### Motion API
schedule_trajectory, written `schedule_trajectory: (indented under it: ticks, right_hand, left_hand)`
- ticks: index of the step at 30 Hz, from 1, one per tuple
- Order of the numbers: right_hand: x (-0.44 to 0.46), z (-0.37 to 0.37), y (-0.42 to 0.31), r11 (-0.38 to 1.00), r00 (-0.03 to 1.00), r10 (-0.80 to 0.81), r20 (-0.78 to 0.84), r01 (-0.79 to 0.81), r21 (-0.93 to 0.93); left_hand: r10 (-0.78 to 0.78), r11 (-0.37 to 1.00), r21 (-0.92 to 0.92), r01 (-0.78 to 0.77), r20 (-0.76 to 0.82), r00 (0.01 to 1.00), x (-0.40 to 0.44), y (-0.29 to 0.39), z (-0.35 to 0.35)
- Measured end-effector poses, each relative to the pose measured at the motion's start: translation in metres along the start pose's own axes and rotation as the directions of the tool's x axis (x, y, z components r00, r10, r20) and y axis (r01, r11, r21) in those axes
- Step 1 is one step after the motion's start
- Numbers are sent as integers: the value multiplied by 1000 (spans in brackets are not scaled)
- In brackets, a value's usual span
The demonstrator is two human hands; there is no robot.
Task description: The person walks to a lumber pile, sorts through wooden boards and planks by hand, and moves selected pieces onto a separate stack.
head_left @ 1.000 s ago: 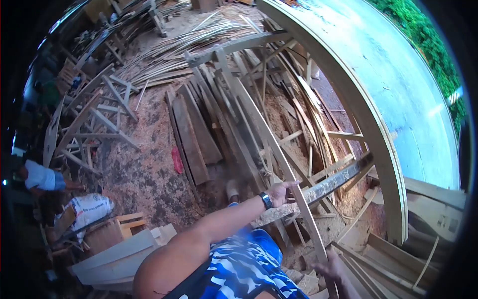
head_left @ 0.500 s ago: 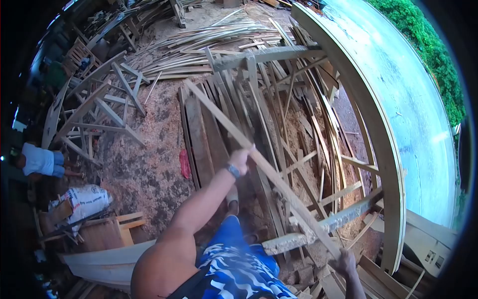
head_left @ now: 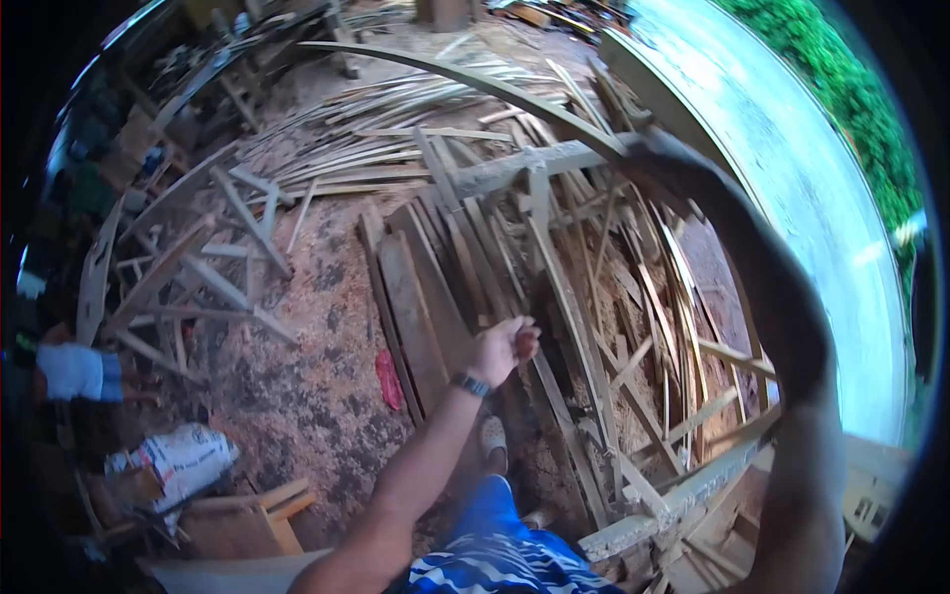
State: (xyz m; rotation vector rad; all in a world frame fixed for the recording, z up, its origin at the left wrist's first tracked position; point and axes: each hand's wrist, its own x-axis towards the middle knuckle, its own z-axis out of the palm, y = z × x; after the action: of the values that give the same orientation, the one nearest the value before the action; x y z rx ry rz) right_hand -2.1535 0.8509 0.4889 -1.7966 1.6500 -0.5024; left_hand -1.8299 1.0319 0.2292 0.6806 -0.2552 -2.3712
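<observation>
From here I see: wood strip [head_left: 475,79] light brown; wristwatch [head_left: 470,384] dark; shirt [head_left: 500,574] blue and white, wavy pattern; shavings [head_left: 322,356] pinkish brown; sack [head_left: 188,463] mostly white; leaves [head_left: 841,109] bright green.

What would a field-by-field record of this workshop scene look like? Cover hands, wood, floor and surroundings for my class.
Left hand: curled, in front of the boards in this view; whether it holds anything is unclear
Left wrist: dark watch
Right hand: raised, gripping a long wooden strip
Floor: scattered shavings, with a red item beside the boards
Left side: wooden trestle, white sack, person in pale top
Right side: green foliage beyond pale ground
</observation>
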Motion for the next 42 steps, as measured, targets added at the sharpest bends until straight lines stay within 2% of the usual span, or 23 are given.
schedule_trajectory:
  ticks: [1,2,3,4,6,7,9,13,16,17,18,20,22,24,25,27,28,31,36,38,40,41,42]
  right_hand:
    - [-6,-8,-58,966,945,-219,241,245,-84]
    - [12,13,-72,929,949,-74,307,-46,368]
    - [21,35,-83,758,950,-81,303,-139,638]
    - [32,53,-95,751,953,-46,300,-165,639]
    - [49,78,-110,575,857,-101,505,-364,732]
    - [54,85,-108,569,859,-86,505,-374,732]
    - [58,102,-97,387,814,-270,514,-398,832]
    - [49,123,-75,282,816,-268,513,-443,851]
    - [16,121,-94,350,899,-96,426,-370,860]
    - [17,122,-93,291,833,-241,499,-428,855]
    - [15,122,-90,297,829,-241,504,-431,852]
    - [10,126,-90,477,869,37,494,-450,755]
    - [11,135,-81,586,841,145,521,-498,640]
    - [14,158,-49,692,904,58,424,-343,635]
    - [5,168,-52,868,928,134,348,-279,411]
    - [-4,213,-6,879,936,-75,345,-101,465]
    - [-28,217,-45,728,897,229,377,-415,546]
    - [-58,251,-53,672,890,223,397,-435,599]
    - [-67,251,-74,754,910,261,322,-400,521]
    - [-49,230,-71,831,898,274,344,-401,385]
    - [-5,209,-48,931,954,147,260,-222,289]
    - [26,180,-62,986,960,112,258,-139,87]
    - [75,155,-56,965,980,-78,185,121,-234]
  left_hand:
    - [-48,998,-46,47,-28,998,-7,-12,-19]
    - [-76,995,-62,73,-48,996,-17,-23,-37]
    - [-110,993,-63,103,-116,987,-28,-31,-51]
    - [-135,990,-63,126,-180,974,-36,-36,-63]
    - [-150,987,-91,132,-238,960,-49,-43,-81]
    - [-146,989,-72,132,-262,954,-56,-41,-82]
    - [-146,989,-55,136,-286,947,-60,-38,-88]
    - [-116,993,-34,111,-317,941,-51,-34,-90]
    - [-94,995,-4,98,-319,943,-38,-29,-89]
    - [-68,997,19,79,-318,946,-35,-28,-89]
    - [-41,998,41,57,-318,947,-32,-26,-88]
    - [-20,998,52,39,-326,945,-33,-25,-90]
    - [16,997,80,13,-350,937,-37,-21,-93]
    - [51,989,145,4,-373,927,-41,-27,-112]
    - [69,988,158,-1,-424,903,-48,-27,-115]
    - [108,965,262,13,-440,891,-63,-33,-133]
    - [106,954,297,44,-473,875,-70,-37,-140]
    - [128,940,334,67,-527,840,-91,-53,-172]
    - [85,921,342,188,-645,760,-125,-70,-189]
    - [76,926,323,195,-666,742,-132,-77,-191]
    - [52,915,326,236,-678,733,-136,-84,-192]
    - [43,920,311,238,-685,727,-136,-86,-192]
    - [27,915,311,255,-680,733,-133,-89,-192]
